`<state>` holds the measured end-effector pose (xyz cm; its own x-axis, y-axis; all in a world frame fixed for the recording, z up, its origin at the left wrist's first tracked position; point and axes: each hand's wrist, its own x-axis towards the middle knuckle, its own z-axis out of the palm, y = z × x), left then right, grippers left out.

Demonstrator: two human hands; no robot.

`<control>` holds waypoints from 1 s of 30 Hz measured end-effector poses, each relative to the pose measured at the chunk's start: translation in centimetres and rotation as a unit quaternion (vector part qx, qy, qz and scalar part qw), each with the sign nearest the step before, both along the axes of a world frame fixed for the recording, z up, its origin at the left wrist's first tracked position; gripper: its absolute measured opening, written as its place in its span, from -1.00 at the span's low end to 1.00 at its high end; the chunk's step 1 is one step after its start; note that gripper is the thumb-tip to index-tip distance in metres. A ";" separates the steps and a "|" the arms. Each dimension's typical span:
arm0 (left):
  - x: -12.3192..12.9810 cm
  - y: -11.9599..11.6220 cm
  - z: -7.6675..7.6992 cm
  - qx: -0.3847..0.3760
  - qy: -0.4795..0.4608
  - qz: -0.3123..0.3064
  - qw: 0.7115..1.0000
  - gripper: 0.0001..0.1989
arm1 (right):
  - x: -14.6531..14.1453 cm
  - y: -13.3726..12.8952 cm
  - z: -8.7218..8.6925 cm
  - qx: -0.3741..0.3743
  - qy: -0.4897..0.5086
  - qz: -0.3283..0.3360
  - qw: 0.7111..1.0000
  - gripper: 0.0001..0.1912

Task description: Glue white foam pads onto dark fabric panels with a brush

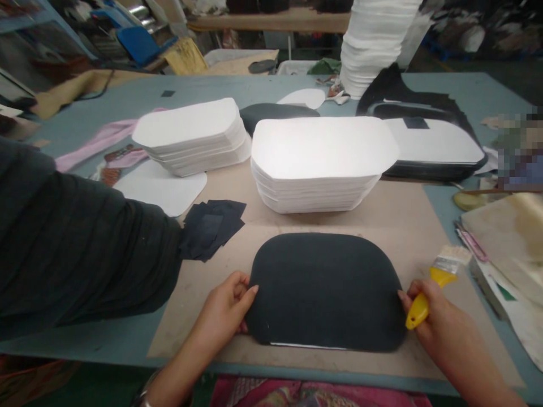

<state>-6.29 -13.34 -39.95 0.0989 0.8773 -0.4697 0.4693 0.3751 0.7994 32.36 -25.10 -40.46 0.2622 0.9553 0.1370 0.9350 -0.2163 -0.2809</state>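
Dark felt-like panel pressed flat at lower centre.

Rounded, matte black panel [324,291] lying on tan board [407,226] atop the counter [127,96], thin white edge showing beneath. Left hand [224,311], grip loosely spread, fingertips on panel's left rim. Right hand [436,319], grip pinching yellow-handled bristle brush [436,282] at right rim. Stacked white foam sheets [322,161] behind.

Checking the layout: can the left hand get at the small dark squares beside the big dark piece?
Probably yes: the left hand lies just below the small dark squares, with bare board between.
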 end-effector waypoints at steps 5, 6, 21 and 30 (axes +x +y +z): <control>-1.6 -0.3 0.3 0.004 0.014 -0.025 1.000 -0.60 | 0.3 -1.1 1.8 0.035 0.036 -0.025 0.998 -0.76; -1.8 -0.4 0.5 0.006 0.013 -0.030 0.999 -0.59 | 0.1 -1.4 2.3 0.046 0.054 -0.032 0.997 -0.75; 4.2 7.4 1.9 0.439 0.163 -0.274 0.840 -0.64 | -4.0 -3.8 2.9 0.073 -0.026 0.017 0.997 -0.41; 9.8 10.8 0.8 0.426 0.136 -0.361 0.818 -0.65 | -13.1 -1.7 0.3 0.060 -0.094 0.309 0.944 -0.82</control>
